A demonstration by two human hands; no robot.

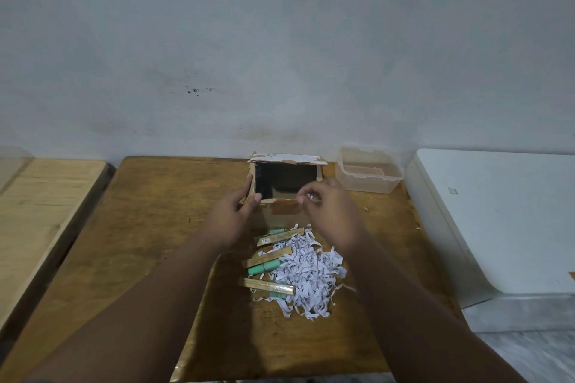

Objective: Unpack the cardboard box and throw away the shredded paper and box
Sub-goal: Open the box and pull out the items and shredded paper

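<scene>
cardboard box [281,196] on brown table [149,227] by wall, left hand [231,218] gripping it, right hand [329,211] pinching shreds [311,197].

You are looking at one open cardboard box [287,183] at frame centre, one heap of shredded paper [308,274] below it, and one clear plastic container [368,169] to the box's upper right. Three gold-coloured slim packs [266,286] and at least two green tubes [263,269] are lying beside the heap. Two hands, left hand [231,218] and right hand [329,211], are showing.
</scene>
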